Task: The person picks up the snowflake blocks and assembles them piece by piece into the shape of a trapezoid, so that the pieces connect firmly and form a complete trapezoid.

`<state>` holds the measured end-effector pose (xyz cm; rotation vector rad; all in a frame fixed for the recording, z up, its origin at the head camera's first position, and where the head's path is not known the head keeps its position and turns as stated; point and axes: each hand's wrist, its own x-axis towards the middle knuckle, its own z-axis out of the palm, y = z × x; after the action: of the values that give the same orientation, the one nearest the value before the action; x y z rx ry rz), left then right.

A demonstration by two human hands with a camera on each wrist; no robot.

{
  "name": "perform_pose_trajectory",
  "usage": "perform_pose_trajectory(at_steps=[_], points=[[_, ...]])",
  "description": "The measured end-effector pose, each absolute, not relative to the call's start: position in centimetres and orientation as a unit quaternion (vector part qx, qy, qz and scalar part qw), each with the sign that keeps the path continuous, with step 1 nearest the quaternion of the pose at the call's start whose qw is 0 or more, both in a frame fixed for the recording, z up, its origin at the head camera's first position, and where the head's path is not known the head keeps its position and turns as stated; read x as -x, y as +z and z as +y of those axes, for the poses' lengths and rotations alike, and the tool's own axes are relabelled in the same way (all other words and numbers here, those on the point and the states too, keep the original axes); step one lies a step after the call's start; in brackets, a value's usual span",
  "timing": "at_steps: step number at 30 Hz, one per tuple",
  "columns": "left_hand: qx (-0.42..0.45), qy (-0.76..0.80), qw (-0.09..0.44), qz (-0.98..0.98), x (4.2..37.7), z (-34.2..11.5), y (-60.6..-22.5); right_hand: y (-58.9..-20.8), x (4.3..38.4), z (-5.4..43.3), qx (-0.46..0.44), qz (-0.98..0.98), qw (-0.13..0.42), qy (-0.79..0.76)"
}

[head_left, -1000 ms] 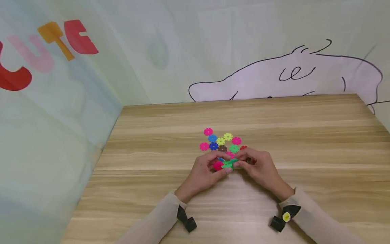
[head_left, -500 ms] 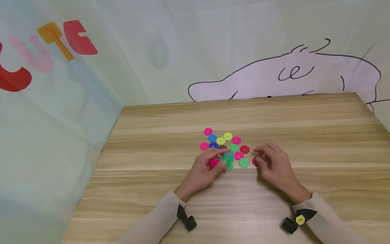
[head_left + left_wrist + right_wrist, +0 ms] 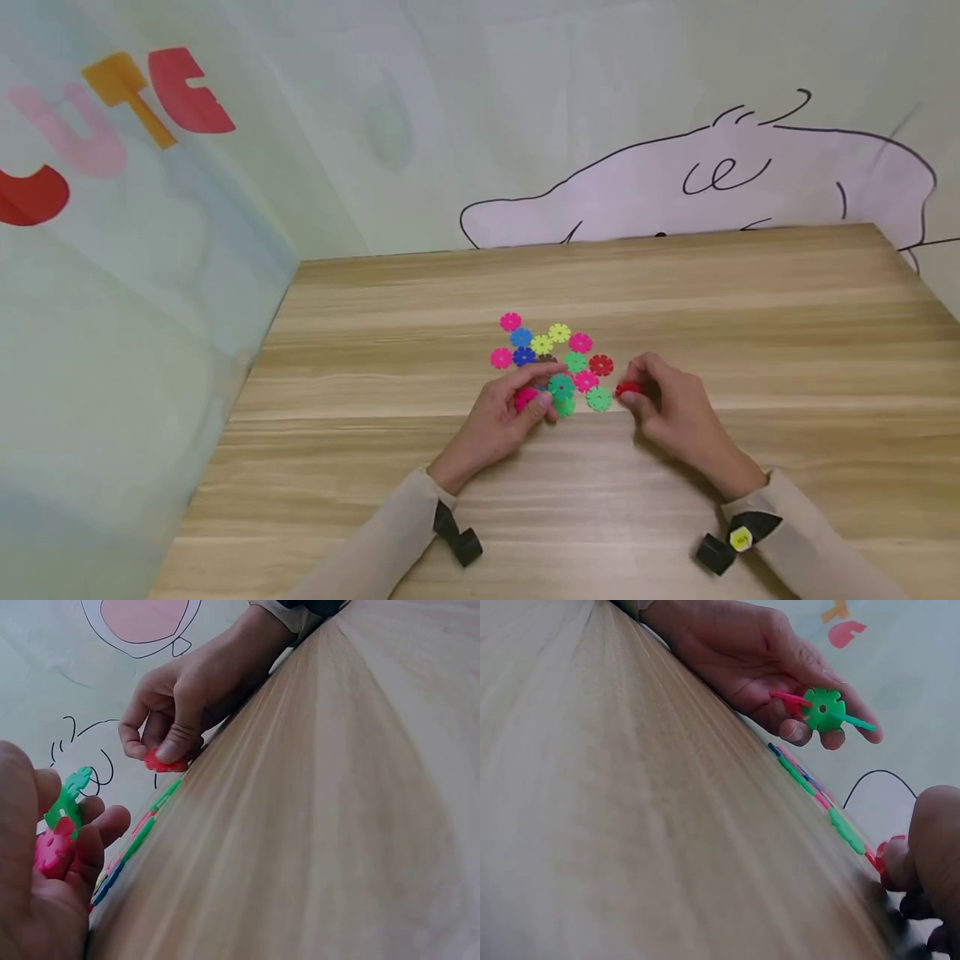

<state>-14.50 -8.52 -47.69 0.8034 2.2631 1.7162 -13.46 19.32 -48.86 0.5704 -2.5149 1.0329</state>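
Observation:
My left hand (image 3: 491,417) pinches a small chain of slotted plastic snowflake discs. In the right wrist view a pink disc (image 3: 789,698), a green disc (image 3: 824,710) and a teal-green disc (image 3: 859,722) sit slotted into each other at angles. To the right, my right hand (image 3: 678,408) pinches a loose red disc (image 3: 627,389) between thumb and fingers, low over the table. The left wrist view also has that red disc (image 3: 165,760) under the thumb. A loose green disc (image 3: 598,399) lies flat between the two hands.
Several more discs lie flat beyond the hands, among them a red disc (image 3: 601,365), a pink disc (image 3: 581,342), a yellow disc (image 3: 558,332) and a dark blue disc (image 3: 524,357). My left fingers partly cover a brown disc (image 3: 547,360). Printed cloth (image 3: 420,167) backs the wooden table (image 3: 360,333).
My right hand has let go of the chain, moved right and picked up the red disc, which is now tilted. My left hand keeps hold of the chain in nearly the same place.

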Motion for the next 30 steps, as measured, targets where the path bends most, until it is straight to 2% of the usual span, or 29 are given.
perform_pose_trajectory(at_steps=[5,11,15,21,27,30], points=[[-0.272,0.568,0.096,0.771,14.5,-8.7,-47.7,-48.6,13.9,18.8,-0.205,-0.86,0.192,0.425],[-0.282,0.546,0.098,0.783,14.5,-8.7,-47.6,-48.7,14.2,17.2,-0.25,-0.804,0.219,0.493],[-0.291,0.536,0.102,0.786,14.5,-8.4,-47.6,-48.7,14.3,16.0,-0.275,-0.786,0.217,0.51],[-0.291,0.541,0.106,0.782,14.6,-8.3,-47.5,-48.7,14.5,15.2,-0.303,-0.778,0.23,0.501],[-0.313,0.501,0.077,0.803,14.7,-8.4,-47.6,-48.8,14.8,14.8,-0.344,-0.783,0.286,0.432],[-0.318,0.49,0.071,0.809,14.7,-8.5,-47.6,-48.8,14.9,14.5,-0.354,-0.784,0.297,0.414]])
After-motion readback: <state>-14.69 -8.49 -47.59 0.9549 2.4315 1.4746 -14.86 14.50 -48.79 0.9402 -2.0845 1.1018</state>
